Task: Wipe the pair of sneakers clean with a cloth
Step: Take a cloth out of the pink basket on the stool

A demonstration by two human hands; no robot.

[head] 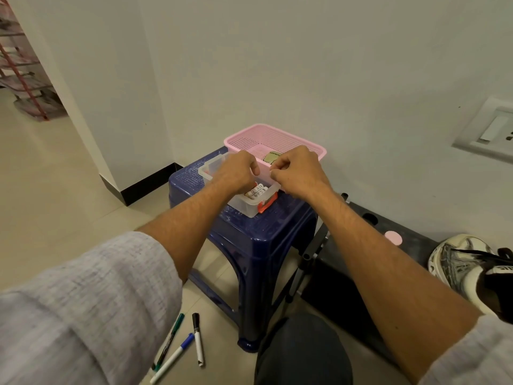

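Nearest to you, 3 markers (177, 345) lay loose on the pale tiled floor (55, 190) by your left sleeve (83, 307), and your knee (302, 348) in dark cloth sat just right of them. Both your forearms reached forward over a blue plastic stool (249, 245). On the stool stood a clear box (244, 209) with an orange latch (265, 205), and white rolled items (256, 191) lay inside it.

Your left hand (236, 173) hung over the box with its fingers curled down into it. They hid what, if anything, it held. Your right hand (294, 170) was beside it at the box's far rim, fingertips drawn together as if pinching, but I cannot tell what they had hold of. The 2 hands covered most of the box's inside.

Just behind the box on the same stool, touching or nearly so, sat a pink mesh basket (311, 147) with a small yellowish cloth (270, 157) in it. To your right, a black board (361, 245) lay on the floor along the wall, with a pink disc (393, 237) on it and thin metal legs (311, 254) between it and the stool.

1 sneaker (458, 265), white and grey with black laces, rested at the board's right end, well apart from both hands. The wall (277, 65) behind was plain white with a black skirting (150, 184) and a socket plate (491, 132) at right. A red-framed rack (22, 65) stood far off at left.
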